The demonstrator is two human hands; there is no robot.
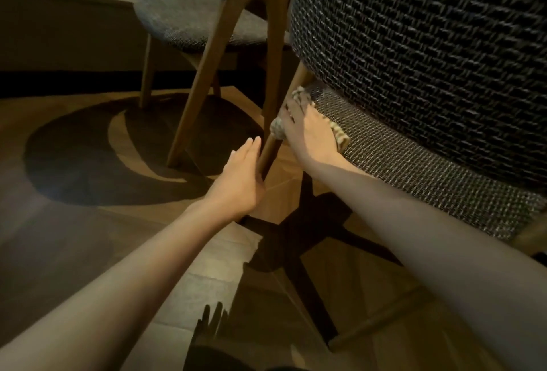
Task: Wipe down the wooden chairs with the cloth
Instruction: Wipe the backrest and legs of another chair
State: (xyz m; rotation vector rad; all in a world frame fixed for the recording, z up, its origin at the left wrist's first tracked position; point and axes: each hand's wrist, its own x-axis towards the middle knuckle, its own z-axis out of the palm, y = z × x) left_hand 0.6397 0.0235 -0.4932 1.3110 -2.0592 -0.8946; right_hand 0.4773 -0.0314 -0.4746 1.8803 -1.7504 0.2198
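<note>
A wooden chair with a dark woven back point(429, 59) and woven seat fills the right side. One of its wooden legs point(270, 154) slants down in the middle. My right hand point(307, 130) grips a light, patterned cloth point(278, 129) wrapped round the upper part of that leg, just under the seat. Lower down, my left hand point(239, 178) lies with straight fingers against the left side of the same leg. A second wooden chair point(204, 27) with a grey woven seat stands behind, its legs reaching the floor.
The floor point(88, 237) is wood with dark curved inlay shapes and chair shadows. A low platform or bed base point(59, 30) with white bedding runs along the upper left. Another leg of the near chair point(379, 323) slants at the lower right.
</note>
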